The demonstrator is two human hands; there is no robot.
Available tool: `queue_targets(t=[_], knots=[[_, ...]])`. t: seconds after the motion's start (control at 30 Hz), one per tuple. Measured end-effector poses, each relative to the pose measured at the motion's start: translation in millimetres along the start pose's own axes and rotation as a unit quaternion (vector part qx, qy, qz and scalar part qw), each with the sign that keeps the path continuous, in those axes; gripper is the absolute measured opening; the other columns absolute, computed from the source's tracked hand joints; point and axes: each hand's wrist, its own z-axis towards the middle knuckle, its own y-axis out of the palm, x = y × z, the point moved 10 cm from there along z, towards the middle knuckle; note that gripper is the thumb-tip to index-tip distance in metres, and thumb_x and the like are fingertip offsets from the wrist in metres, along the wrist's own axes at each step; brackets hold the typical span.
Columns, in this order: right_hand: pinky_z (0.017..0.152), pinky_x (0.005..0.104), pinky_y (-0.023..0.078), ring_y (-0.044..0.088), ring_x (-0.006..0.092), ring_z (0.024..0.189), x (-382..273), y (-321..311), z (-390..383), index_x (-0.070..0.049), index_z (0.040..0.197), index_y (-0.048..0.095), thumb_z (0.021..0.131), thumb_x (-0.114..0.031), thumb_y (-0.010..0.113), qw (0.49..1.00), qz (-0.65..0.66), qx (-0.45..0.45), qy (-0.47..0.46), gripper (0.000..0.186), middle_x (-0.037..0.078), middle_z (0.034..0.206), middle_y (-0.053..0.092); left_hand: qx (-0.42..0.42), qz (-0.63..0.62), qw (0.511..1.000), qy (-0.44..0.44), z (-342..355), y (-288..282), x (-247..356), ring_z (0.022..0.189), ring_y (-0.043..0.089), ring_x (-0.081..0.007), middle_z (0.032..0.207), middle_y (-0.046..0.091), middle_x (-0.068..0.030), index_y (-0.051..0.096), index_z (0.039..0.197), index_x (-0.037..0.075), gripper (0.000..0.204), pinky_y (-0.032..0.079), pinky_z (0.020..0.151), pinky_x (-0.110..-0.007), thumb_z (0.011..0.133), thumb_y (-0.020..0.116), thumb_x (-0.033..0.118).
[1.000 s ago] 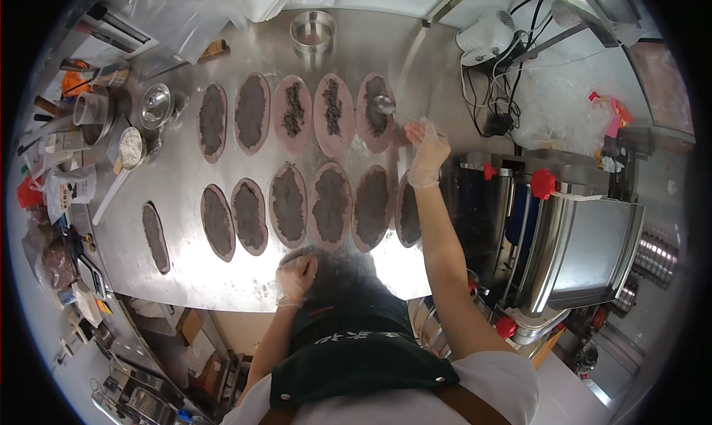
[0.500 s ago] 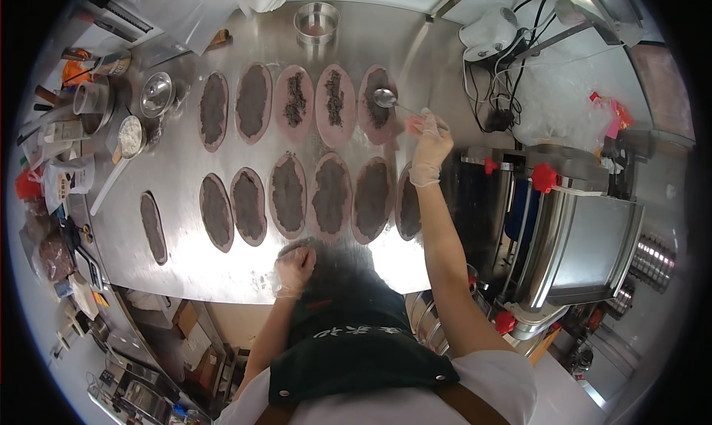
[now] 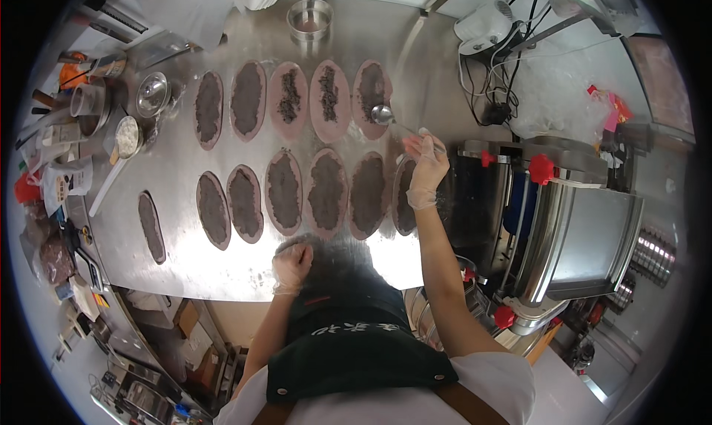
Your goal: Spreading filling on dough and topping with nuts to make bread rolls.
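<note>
While the right hand (image 3: 428,169), gloved, pinches a spoon (image 3: 387,116) by its handle, the bowl hovers over the far row's rightmost dough oval (image 3: 369,89) on the steel table (image 3: 178,173). Closed in a fist around nothing visible, the gloved left hand (image 3: 291,265) rests at the table's near edge, below the near row of dark-topped ovals (image 3: 326,191).
</note>
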Motion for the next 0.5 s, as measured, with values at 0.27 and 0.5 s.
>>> queue_targets(t=[0.27, 0.5], knots=[[0.068, 0.0282, 0.056, 0.069, 0.0231, 0.077, 12, 17, 12, 0.008, 0.103, 0.055, 0.097, -0.011, 0.051, 0.999, 0.019, -0.029, -0.013, 0.02, 0.018, 0.089, 0.067, -0.006, -0.004, 1.0, -0.01, 1, 1, -1, 0.054, 0.06, -0.0298, 0.063, 0.061, -0.0094, 0.059, 0.069, 0.008, 0.011, 0.047, 0.049, -0.039, 0.076, 0.067, 0.01], [0.068, 0.0284, 0.056, 0.069, 0.0234, 0.077, 6, 22, 10, 0.008, 0.103, 0.055, 0.097, -0.011, 0.051, 0.999, 0.015, -0.04, 0.001, 0.02, 0.018, 0.089, 0.067, 0.018, -0.005, 1.0, -0.002, -1, -2, 0, 0.052, 0.058, -0.0282, 0.059, 0.058, -0.0077, 0.057, 0.068, 0.011, 0.012, 0.046, 0.048, -0.038, 0.075, 0.067, 0.009]])
